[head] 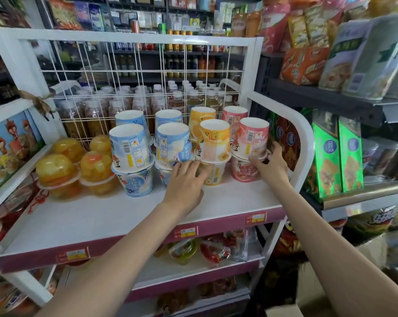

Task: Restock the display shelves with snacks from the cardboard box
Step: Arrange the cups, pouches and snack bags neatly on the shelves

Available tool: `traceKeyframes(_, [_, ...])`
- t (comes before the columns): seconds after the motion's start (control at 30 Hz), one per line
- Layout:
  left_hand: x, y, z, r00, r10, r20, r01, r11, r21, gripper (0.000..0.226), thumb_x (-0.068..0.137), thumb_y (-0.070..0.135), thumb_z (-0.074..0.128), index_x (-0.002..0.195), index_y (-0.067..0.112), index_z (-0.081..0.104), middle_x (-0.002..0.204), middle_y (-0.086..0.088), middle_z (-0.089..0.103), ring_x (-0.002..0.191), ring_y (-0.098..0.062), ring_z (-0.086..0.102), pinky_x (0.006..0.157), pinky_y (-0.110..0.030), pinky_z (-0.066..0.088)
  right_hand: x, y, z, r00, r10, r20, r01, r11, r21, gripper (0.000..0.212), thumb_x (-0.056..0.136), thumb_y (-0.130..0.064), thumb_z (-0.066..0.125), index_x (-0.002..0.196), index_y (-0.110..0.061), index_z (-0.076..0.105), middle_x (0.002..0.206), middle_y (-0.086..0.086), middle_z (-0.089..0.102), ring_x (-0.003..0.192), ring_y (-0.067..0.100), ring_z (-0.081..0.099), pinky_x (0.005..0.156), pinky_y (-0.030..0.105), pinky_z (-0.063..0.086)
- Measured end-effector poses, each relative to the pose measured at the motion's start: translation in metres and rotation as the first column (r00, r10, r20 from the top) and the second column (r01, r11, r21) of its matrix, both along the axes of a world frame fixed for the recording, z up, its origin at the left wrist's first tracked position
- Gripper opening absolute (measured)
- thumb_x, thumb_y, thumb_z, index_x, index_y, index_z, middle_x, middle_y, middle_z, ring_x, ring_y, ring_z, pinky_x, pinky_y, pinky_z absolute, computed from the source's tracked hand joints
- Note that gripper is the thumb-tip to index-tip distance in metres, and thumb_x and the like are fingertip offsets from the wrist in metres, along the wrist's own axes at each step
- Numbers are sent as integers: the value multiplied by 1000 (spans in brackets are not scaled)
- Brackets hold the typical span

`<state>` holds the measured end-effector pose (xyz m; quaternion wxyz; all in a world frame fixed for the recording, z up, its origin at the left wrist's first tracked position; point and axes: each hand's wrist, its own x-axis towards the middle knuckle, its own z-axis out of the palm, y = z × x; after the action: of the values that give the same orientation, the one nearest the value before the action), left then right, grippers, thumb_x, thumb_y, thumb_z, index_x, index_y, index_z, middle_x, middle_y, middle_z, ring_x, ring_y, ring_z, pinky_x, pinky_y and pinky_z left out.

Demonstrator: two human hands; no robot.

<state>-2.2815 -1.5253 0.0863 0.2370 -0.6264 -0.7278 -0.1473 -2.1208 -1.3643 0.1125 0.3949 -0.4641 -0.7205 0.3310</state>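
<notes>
Left hand (186, 179) fingers spread, touching yellow cup (212, 173); right hand (272, 164) gripping pink cup (245, 171).

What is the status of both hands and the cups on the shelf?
Left hand on yellow cup stack. Right hand on pink cup stack. Shelf front free.

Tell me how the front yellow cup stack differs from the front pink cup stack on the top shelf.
The yellow stack carries orange-yellow fruit print; the pink stack is pink and red. The yellow stack stands left of the pink one. The left hand covers the yellow stack's lower cup, while the right hand touches the pink stack at its side. Both pair an upright cup with an upturned one on top, on the same white shelf.
</notes>
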Motion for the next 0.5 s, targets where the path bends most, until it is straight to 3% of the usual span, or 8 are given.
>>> traceKeyframes(0.13, [0, 6, -4, 997, 51, -59, -54, 998, -42, 76, 45, 14, 80, 118, 15, 62, 113, -13, 64, 105, -30, 60, 88, -42, 47, -8, 14, -1, 1000, 13, -5, -13, 994, -107, 102, 74, -29, 77, 149, -17, 10, 153, 9, 26, 140, 29, 26, 112, 47, 26])
traceKeyframes(0.27, [0, 7, -7, 996, 71, -59, -73, 997, -39, 77, 42, 11, 80, 116, 14, 63, 119, -14, 62, 107, -31, 60, 87, -45, 48, -21, 20, -2, 999, -28, 21, 30, 992, -125, 106, 71, -35, 79, 149, -17, 9, 153, 10, 22, 141, 30, 20, 113, 48, 23])
traceKeyframes(0.5, [-3, 12, -11, 999, 36, -36, -34, 997, 66, 66, 48, 5, 76, 113, 14, 64, 114, -12, 64, 103, -29, 61, 85, -41, 47, -30, 22, -1, 995, -84, 59, 85, 996, -16, 103, 66, -38, 81, 142, -6, 19, 145, 12, 30, 138, 28, 25, 115, 43, 22])
